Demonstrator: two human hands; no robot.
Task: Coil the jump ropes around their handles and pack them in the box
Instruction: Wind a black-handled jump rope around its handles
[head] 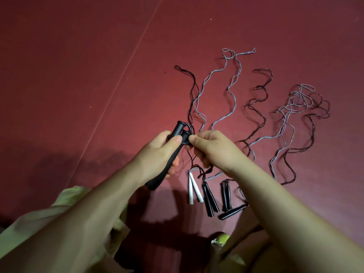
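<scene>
Two bare forearms came into the picture from the near edge, one at the left and one at the right, each ending in a bare hand, the left hand [159, 152] and the right hand [212, 148]. Neither wrist carried a watch, band or ring that could be seen, and the fingernails were short and plain. No sleeve reached the forearms. A pale yellow-green garment [39, 223] of soft, creased cloth lay under the left forearm at the near left. A smaller patch of the same pale yellow-green cloth [220, 240] showed at the near edge between the two forearms.
</scene>
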